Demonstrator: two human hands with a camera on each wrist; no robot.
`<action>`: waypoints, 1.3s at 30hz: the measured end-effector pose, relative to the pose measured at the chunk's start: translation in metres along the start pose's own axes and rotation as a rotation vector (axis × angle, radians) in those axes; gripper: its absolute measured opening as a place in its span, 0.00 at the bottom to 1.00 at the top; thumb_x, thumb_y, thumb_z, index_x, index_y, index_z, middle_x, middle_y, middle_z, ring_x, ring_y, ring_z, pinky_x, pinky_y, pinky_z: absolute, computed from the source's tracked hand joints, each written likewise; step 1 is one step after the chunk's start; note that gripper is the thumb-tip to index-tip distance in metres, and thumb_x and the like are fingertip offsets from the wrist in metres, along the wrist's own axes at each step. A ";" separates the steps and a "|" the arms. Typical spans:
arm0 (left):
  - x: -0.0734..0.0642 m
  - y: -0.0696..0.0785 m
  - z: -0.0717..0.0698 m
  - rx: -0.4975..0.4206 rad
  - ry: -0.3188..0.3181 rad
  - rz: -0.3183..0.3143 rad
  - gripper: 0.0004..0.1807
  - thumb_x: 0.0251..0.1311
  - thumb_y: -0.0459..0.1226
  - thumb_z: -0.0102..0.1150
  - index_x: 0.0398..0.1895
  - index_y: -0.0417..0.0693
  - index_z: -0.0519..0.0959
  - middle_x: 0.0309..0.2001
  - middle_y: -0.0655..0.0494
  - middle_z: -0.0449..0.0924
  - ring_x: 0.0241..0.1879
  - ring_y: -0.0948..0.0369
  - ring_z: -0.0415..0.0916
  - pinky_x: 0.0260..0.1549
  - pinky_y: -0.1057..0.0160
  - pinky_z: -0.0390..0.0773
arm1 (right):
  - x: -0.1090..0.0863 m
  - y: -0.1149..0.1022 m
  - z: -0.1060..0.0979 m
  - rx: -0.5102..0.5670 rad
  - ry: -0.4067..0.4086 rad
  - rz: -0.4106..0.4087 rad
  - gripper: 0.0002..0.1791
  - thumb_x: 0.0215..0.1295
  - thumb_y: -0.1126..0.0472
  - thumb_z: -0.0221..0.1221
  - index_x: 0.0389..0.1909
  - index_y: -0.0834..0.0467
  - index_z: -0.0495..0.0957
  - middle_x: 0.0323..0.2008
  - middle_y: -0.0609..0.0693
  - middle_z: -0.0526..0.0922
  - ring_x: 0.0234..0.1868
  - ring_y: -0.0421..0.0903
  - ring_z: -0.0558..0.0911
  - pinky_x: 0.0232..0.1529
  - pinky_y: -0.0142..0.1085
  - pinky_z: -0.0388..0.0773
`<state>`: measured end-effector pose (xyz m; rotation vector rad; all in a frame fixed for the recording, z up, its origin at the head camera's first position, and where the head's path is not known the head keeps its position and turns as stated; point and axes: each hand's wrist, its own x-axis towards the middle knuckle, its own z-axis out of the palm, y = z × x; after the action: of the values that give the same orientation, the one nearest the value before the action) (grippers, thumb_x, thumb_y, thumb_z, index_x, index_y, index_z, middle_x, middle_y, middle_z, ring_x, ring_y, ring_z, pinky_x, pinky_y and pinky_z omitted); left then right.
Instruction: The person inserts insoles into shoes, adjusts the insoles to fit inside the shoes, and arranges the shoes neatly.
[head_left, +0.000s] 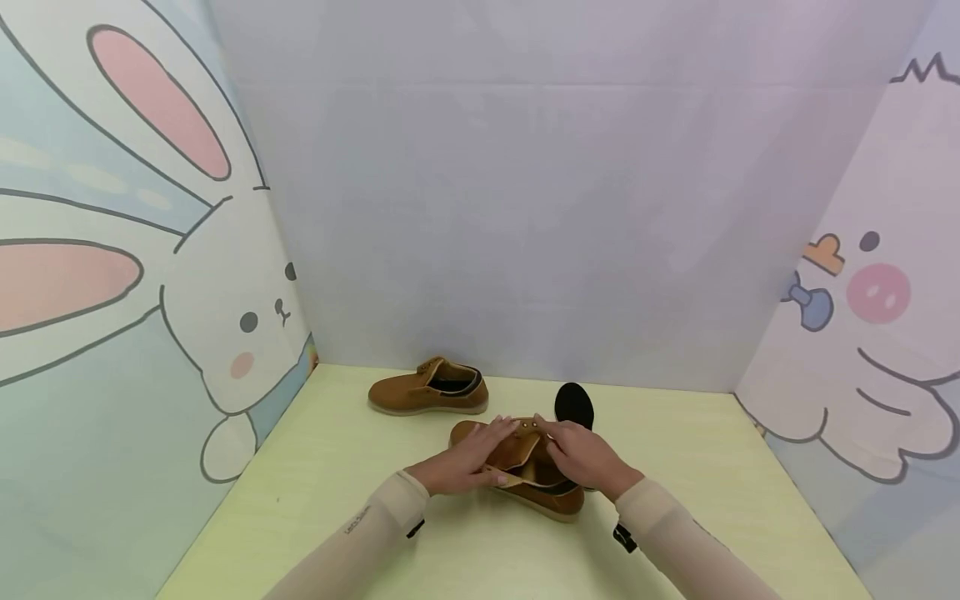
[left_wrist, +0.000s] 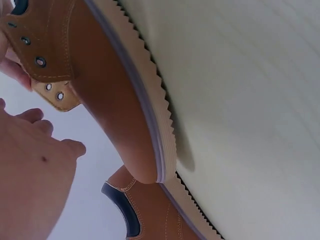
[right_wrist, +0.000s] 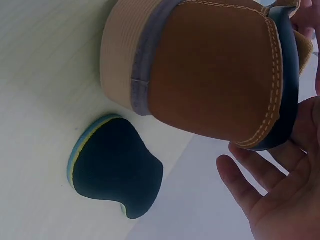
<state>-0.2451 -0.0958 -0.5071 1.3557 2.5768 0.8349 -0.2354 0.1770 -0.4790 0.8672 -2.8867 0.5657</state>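
2 pale sleeves (head_left: 337,554) stretch from the near edge. Past them, the left hand (head_left: 465,458) has its fingers straight over the near brown shoe (head_left: 551,498), thumb against its near flap (head_left: 510,481); the right hand (head_left: 588,454) pinches the far eyelet flap (head_left: 525,425). That shoe rests sole down near the middle, toe left. Pulling the 2 flaps unevenly could tip it, or fold the tongue (head_left: 513,452) under. Just beyond, to the right, lies a black insole (head_left: 574,404); a sideways sweep of the right hand could knock it away. Farther left sits the other shoe (head_left: 420,393), before the far wall (head_left: 525,225).
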 end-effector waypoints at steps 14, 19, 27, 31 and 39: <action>0.001 0.004 0.011 0.251 0.047 0.124 0.55 0.60 0.55 0.63 0.84 0.58 0.42 0.81 0.45 0.43 0.80 0.53 0.41 0.72 0.41 0.52 | 0.005 0.006 0.011 0.109 -0.123 0.116 0.34 0.71 0.67 0.55 0.75 0.69 0.59 0.17 0.44 0.69 0.17 0.38 0.68 0.23 0.34 0.69; 0.004 -0.002 0.017 0.303 0.077 0.165 0.55 0.58 0.56 0.64 0.83 0.57 0.45 0.80 0.45 0.48 0.79 0.52 0.45 0.72 0.42 0.55 | 0.009 0.004 0.013 0.101 -0.167 0.141 0.28 0.70 0.66 0.57 0.69 0.69 0.69 0.18 0.45 0.71 0.18 0.39 0.69 0.22 0.34 0.68; 0.007 -0.004 0.021 0.364 0.093 0.224 0.51 0.58 0.56 0.62 0.82 0.55 0.51 0.78 0.46 0.53 0.78 0.49 0.50 0.71 0.43 0.58 | 0.015 0.007 0.015 0.132 -0.197 0.170 0.04 0.67 0.68 0.58 0.33 0.56 0.79 0.22 0.46 0.73 0.23 0.42 0.73 0.27 0.37 0.71; 0.007 -0.005 0.023 0.369 0.108 0.245 0.50 0.58 0.56 0.63 0.81 0.53 0.55 0.77 0.44 0.56 0.77 0.48 0.53 0.70 0.42 0.59 | 0.016 0.008 0.016 0.142 -0.205 0.179 0.06 0.65 0.69 0.58 0.32 0.56 0.79 0.23 0.45 0.74 0.24 0.42 0.73 0.29 0.37 0.72; 0.013 -0.001 0.017 0.466 0.084 0.312 0.48 0.57 0.56 0.66 0.80 0.59 0.58 0.78 0.46 0.54 0.78 0.50 0.49 0.72 0.47 0.58 | 0.018 0.009 0.017 0.139 -0.212 0.198 0.09 0.66 0.69 0.56 0.37 0.56 0.84 0.28 0.45 0.78 0.28 0.42 0.75 0.33 0.39 0.74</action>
<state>-0.2480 -0.0786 -0.5193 1.9209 2.7794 0.3289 -0.2547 0.1690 -0.4944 0.6998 -3.1826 0.7415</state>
